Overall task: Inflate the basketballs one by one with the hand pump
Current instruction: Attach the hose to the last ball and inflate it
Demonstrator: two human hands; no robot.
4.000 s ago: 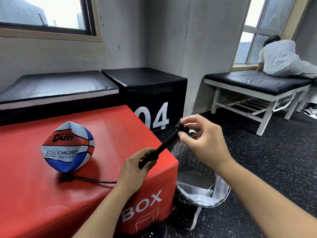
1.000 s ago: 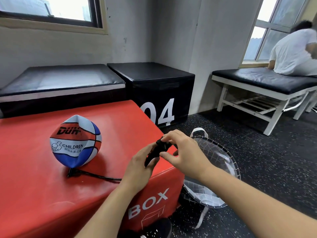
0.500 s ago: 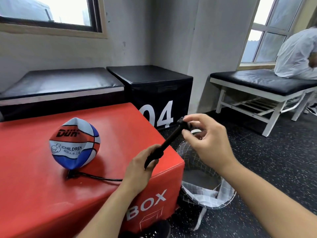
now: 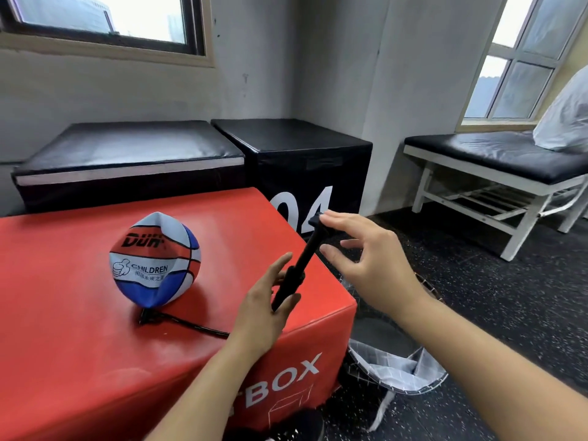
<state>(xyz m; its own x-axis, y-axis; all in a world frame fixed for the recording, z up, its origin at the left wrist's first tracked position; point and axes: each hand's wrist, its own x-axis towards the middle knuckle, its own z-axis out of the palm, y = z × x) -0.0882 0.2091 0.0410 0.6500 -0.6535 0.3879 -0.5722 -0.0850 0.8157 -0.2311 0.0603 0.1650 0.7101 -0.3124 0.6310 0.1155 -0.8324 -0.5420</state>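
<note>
A partly deflated red, white and blue basketball [image 4: 156,259] printed "CHILDREN" sits on the red box [image 4: 79,345]. A black hose [image 4: 191,326] runs from under the ball toward my left hand [image 4: 264,310]. That hand holds the barrel of the black hand pump [image 4: 292,275] between thumb and fingers, near the box's right corner. The pump tilts up to the right with its rod drawn out. My right hand [image 4: 366,265] hovers at the pump's handle [image 4: 318,219] with straight, spread fingers. One fingertip is at the handle's top.
A grey checked mesh basket [image 4: 397,370] stands on the dark floor right of the red box. Behind are a black box marked "04" [image 4: 302,160] and a low black padded block [image 4: 127,154]. A person's back [image 4: 566,119] shows on a white-framed bench [image 4: 496,173] at right.
One second ago the pump was pushed in; then my right hand drew the rod out. That hand has now let go of the handle and spread its fingers.
</note>
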